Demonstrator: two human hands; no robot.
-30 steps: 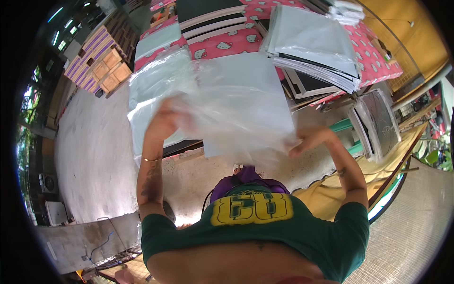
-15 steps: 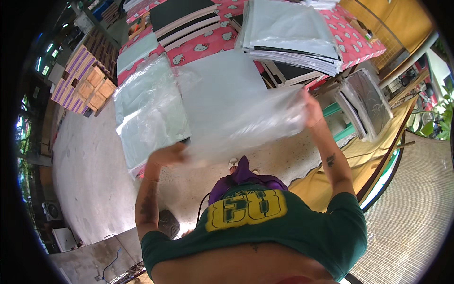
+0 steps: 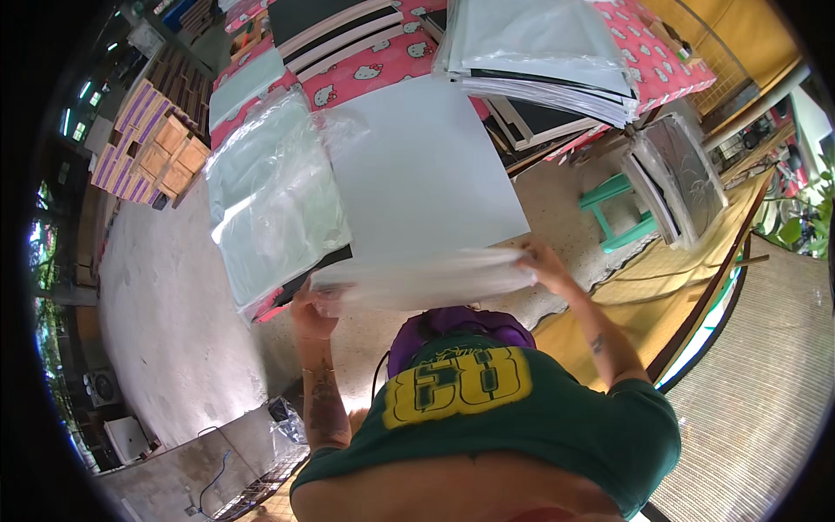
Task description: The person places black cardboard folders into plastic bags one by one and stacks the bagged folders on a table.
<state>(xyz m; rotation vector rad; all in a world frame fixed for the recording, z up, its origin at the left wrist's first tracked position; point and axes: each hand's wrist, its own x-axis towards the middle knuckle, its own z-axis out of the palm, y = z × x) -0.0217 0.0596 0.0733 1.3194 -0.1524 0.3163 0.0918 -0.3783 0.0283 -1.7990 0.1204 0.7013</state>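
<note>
Clear plastic sheet [image 3: 426, 278], blurred, frame centre | left hand [image 3: 315, 311] grasping its left end, right hand [image 3: 545, 267] its right end | large white panel [image 3: 417, 165] above, on pink-covered counter [image 3: 370, 71] | plastic-covered pale sheets [image 3: 277, 187] left of centre

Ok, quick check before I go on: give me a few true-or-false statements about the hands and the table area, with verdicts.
1. The left hand and right hand hold opposite ends of the clear plastic. True.
2. The large pale sheet lies left of the plastic-covered pale green stack. False: it lies to the right of it.
3. The tablecloth is plain yellow. False: it is pink with white figures.
4. The green stool is right of the large pale sheet. True.
</note>
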